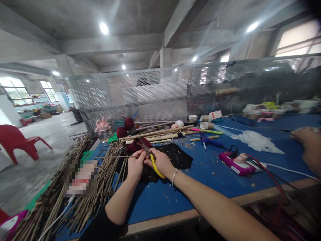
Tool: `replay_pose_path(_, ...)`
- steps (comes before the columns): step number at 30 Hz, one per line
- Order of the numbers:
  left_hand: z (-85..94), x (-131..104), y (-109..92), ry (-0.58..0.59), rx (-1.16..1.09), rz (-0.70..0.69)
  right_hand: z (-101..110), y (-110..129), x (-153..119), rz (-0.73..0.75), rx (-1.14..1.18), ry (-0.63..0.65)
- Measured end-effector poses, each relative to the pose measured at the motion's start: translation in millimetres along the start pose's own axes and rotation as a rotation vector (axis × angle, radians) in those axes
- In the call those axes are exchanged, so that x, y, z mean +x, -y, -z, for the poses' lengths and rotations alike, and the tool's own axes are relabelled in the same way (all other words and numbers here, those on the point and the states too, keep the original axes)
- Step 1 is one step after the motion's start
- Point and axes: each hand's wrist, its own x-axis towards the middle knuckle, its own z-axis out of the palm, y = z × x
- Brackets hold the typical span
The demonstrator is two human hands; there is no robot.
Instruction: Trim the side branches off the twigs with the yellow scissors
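My right hand [160, 160] is closed on a pair of scissors with yellow handles [157, 169]. The metal blades [143, 144] point up and to the left. My left hand [136, 165] is pinched close beside it, and a thin twig [110, 156] runs leftward from its fingers. Just beyond the hands lies a dark red piece of cloth or yarn [137, 145]. Beneath them is a black cloth [179, 155] scattered with small clippings. Loose brown twigs [105, 175] are heaped left of my left hand.
A glue gun with a blue body [212, 141] and a purple power strip [237, 164] with cables lie to the right. Long pale sticks [160, 135] and dark red balls [129, 124] are at the back. A perforated metal screen [150, 93] stands behind. Another person's hand [307, 140] is at far right.
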Motion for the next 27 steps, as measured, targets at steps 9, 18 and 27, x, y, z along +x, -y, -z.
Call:
replay_pose_path(9,-5.4,-7,-7,0.01,-0.023,0.013,-2,-3,1,-0.026,0.035,-0.027)
replay_pose_path(18,-2.6,-5,-9,-0.042,0.074,-0.057,6,-16,6,-0.028,0.042,0.052)
replay_pose_path(27,-0.8,2,-3,-0.032,-0.062,0.033,5,-11,5,0.051,-0.011,0.109)
